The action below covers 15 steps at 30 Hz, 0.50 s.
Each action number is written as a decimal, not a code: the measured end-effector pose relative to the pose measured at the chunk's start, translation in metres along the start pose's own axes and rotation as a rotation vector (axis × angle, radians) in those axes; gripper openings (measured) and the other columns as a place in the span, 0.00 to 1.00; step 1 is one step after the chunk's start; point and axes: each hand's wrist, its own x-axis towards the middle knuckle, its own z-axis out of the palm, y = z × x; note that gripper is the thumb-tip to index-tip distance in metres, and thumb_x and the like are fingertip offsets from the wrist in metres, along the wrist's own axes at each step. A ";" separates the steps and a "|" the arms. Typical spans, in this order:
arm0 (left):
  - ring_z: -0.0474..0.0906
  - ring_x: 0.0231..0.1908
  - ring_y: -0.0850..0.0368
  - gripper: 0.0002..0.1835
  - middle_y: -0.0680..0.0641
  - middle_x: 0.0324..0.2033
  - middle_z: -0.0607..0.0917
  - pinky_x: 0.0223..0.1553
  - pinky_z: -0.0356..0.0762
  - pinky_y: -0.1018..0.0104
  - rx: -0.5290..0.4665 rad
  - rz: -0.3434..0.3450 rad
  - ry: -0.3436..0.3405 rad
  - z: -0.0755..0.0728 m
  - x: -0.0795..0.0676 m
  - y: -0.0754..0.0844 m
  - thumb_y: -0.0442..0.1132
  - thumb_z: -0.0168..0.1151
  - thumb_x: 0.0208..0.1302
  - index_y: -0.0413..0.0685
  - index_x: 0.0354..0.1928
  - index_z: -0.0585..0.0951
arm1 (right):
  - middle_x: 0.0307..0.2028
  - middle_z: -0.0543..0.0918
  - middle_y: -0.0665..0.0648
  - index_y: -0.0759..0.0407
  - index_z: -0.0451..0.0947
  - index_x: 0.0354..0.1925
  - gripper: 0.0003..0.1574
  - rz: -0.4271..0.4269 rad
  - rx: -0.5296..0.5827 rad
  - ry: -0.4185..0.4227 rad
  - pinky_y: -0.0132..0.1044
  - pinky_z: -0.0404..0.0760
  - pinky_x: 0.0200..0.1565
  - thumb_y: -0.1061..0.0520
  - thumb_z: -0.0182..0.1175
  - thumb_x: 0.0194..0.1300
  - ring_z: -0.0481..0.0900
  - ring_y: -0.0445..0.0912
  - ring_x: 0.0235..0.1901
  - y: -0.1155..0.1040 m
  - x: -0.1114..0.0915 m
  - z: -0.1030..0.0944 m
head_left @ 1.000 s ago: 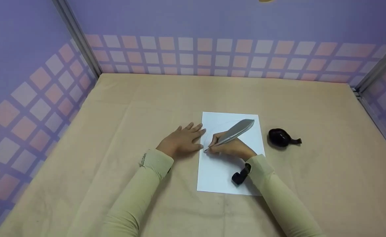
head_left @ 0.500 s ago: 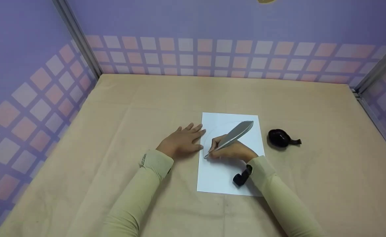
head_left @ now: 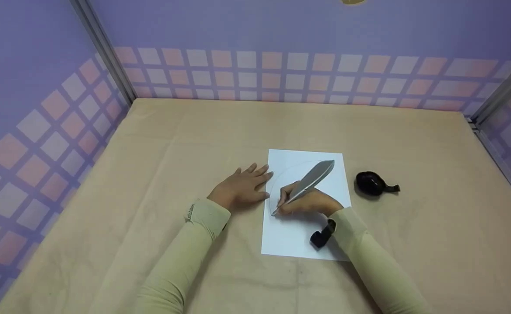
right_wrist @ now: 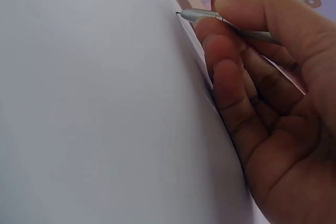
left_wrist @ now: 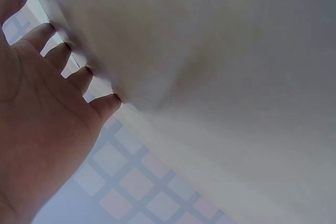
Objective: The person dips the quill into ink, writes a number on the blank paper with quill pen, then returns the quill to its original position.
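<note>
In the head view a white sheet of paper (head_left: pixel 281 240) lies on the cloth-covered table. My right hand (head_left: pixel 305 202) pinches a silver feather-shaped pen (head_left: pixel 314 178) between thumb and fingers, its tip on the paper's left part. A thin curved line runs from near the sheet's top down its left side to that tip. The right wrist view shows the pen's metal tip (right_wrist: pixel 197 14) against the sheet, with the other fingers curled beneath. Spread flat, my left hand (head_left: pixel 242 186) rests at the paper's left edge, its fingertips touching or close to it; the left wrist view shows its palm.
A glossy black rounded object with a short neck (head_left: pixel 371 183) lies to the right of the paper. The beige cloth (head_left: pixel 194 131) covers the table. Patterned purple walls (head_left: pixel 238 26) stand behind and at both sides, with metal posts at the corners.
My right hand has drawn the pen tip a short way down the paper's left side, and the curved line has grown longer. My left hand stays in place.
</note>
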 end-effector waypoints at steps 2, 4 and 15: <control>0.38 0.76 0.51 0.36 0.58 0.76 0.46 0.74 0.39 0.44 0.000 0.001 0.001 0.000 0.000 0.000 0.60 0.45 0.69 0.63 0.76 0.51 | 0.23 0.81 0.44 0.72 0.78 0.30 0.06 -0.004 0.008 -0.020 0.26 0.68 0.31 0.69 0.65 0.52 0.71 0.35 0.24 -0.008 -0.004 0.000; 0.38 0.76 0.51 0.36 0.58 0.76 0.46 0.74 0.39 0.44 -0.001 0.003 0.004 0.001 0.000 -0.001 0.60 0.45 0.69 0.63 0.76 0.51 | 0.23 0.81 0.44 0.71 0.79 0.29 0.06 -0.012 0.014 -0.039 0.26 0.69 0.32 0.68 0.66 0.52 0.71 0.35 0.25 -0.012 -0.006 0.001; 0.37 0.76 0.51 0.36 0.58 0.76 0.45 0.74 0.39 0.44 0.020 0.007 0.001 0.000 -0.001 -0.001 0.61 0.44 0.70 0.64 0.76 0.50 | 0.23 0.83 0.44 0.61 0.80 0.26 0.07 -0.030 -0.027 -0.102 0.27 0.69 0.32 0.61 0.70 0.51 0.71 0.36 0.25 0.004 -0.005 -0.001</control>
